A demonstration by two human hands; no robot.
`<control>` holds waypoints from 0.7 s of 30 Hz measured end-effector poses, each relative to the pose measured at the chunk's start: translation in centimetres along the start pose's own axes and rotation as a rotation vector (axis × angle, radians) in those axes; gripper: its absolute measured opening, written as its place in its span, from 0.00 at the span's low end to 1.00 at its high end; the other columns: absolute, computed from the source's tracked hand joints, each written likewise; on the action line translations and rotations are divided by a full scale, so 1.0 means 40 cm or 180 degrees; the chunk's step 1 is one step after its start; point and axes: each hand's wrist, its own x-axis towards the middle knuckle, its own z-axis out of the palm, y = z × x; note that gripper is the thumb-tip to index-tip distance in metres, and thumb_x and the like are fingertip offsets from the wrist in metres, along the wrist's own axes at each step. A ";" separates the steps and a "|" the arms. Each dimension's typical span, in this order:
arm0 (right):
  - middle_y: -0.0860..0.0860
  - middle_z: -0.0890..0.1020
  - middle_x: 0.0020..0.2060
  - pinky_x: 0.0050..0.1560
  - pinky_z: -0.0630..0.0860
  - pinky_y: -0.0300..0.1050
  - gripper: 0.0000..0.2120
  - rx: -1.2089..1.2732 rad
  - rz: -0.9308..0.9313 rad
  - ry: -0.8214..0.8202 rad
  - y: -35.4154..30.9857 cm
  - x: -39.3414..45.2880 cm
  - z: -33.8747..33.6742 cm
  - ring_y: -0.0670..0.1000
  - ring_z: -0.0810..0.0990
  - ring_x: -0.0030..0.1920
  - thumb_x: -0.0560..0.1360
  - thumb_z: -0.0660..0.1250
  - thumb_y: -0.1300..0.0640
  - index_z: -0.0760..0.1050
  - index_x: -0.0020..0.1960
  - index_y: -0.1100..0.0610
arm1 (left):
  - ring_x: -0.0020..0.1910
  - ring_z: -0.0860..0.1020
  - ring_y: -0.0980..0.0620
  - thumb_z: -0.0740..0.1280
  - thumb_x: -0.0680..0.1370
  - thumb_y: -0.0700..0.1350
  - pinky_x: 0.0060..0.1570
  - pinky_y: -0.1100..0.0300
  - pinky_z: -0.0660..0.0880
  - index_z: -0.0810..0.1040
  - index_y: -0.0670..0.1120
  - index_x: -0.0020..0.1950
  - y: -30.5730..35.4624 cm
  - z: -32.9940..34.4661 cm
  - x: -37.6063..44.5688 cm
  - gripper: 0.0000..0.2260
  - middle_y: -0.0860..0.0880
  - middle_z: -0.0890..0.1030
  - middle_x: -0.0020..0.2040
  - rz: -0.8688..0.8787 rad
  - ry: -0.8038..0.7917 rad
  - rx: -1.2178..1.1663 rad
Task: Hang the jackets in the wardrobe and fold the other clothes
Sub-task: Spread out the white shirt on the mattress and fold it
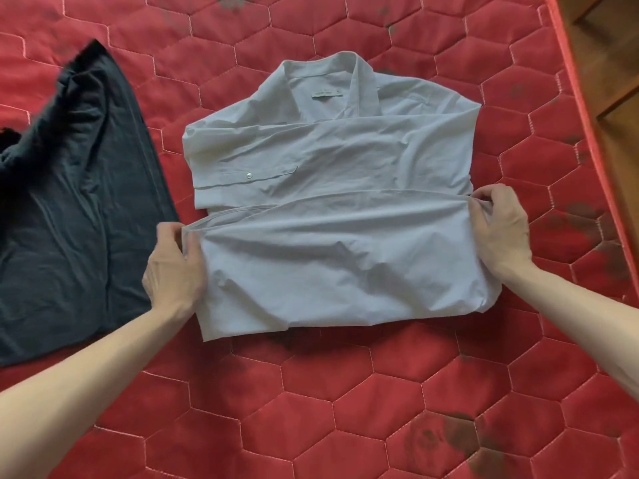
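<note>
Shirt [332, 188] lies on mattress [345, 409], dark garment [76, 209] left.

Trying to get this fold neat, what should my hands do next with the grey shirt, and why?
Probably carry the pinched hem edge up toward the collar. Left hand and right hand each grip a corner of the grey shirt, and the bottom covers only the lower half.

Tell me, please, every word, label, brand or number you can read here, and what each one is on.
Neck label inside the collar of the light shirt: printed text there, too small and blurred to read.
Nothing readable on the dark garment or the red mattress.
</note>
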 end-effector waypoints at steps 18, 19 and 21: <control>0.51 0.58 0.83 0.80 0.57 0.60 0.31 -0.1259 -0.1590 -0.1209 0.024 -0.225 0.135 0.55 0.56 0.83 0.83 0.52 0.38 0.57 0.84 0.47 | 0.85 0.48 0.44 0.47 0.85 0.62 0.79 0.33 0.49 0.53 0.52 0.86 -0.099 0.169 -0.208 0.30 0.47 0.49 0.86 0.2666 -0.1073 0.1850; 0.51 0.57 0.84 0.81 0.56 0.61 0.33 -0.1314 -0.1468 -0.1221 0.056 -0.207 0.110 0.56 0.55 0.84 0.83 0.52 0.37 0.56 0.84 0.48 | 0.85 0.49 0.44 0.46 0.85 0.63 0.80 0.34 0.48 0.53 0.52 0.86 -0.122 0.156 -0.195 0.30 0.47 0.49 0.86 0.2702 -0.1035 0.1878; 0.54 0.56 0.84 0.80 0.58 0.64 0.34 -0.1396 -0.1441 -0.1227 0.101 -0.178 0.061 0.58 0.54 0.84 0.82 0.51 0.37 0.58 0.84 0.51 | 0.85 0.50 0.43 0.47 0.85 0.62 0.81 0.36 0.47 0.54 0.51 0.86 -0.150 0.126 -0.181 0.31 0.46 0.49 0.86 0.2609 -0.0892 0.1905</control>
